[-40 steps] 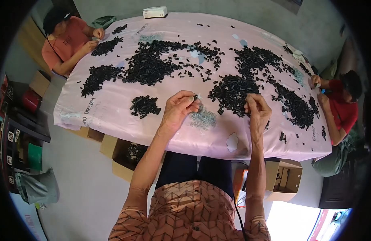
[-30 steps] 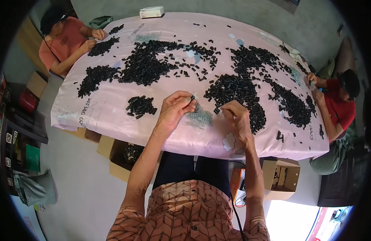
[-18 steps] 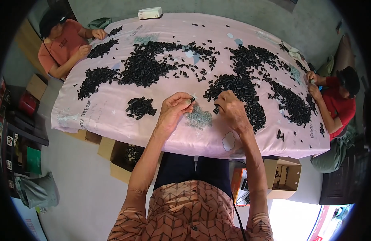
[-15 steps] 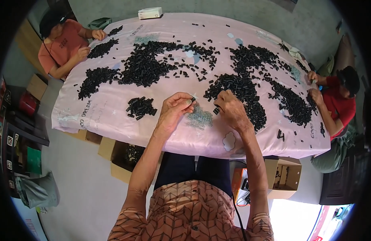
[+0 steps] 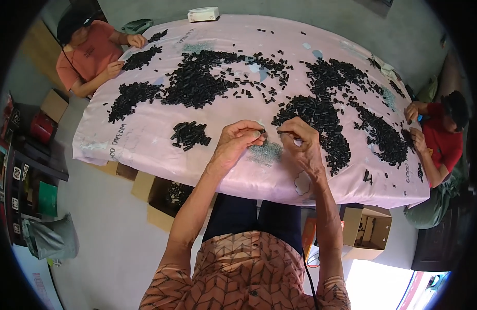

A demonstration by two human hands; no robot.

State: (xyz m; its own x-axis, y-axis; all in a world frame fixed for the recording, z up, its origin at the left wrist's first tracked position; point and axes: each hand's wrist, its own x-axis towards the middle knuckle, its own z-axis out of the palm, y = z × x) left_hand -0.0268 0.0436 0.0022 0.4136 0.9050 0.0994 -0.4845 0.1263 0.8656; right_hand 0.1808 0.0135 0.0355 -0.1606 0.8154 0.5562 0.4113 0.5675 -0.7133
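Between the thumb and fingers of my left hand is a small black cylindrical piece. Facing it a short gap away, my right hand is closed in a pinch on a small dark piece, too small to make out in full. Below and between the hands lies a heap of tiny pale green, clear-looking parts. A large pile of black cylindrical pieces spreads just beyond my right hand. To the left of my left hand sits a smaller pile of black pieces.
More black pieces cover the far part of the pink tablecloth. One person works at the left end, another at the right. Cardboard boxes stand below the near edge. A white box rests at the back.
My right hand has come away from the black pile toward my left hand, with a small dark piece in its fingertips. My left hand keeps its piece. The whole view has shifted slightly.
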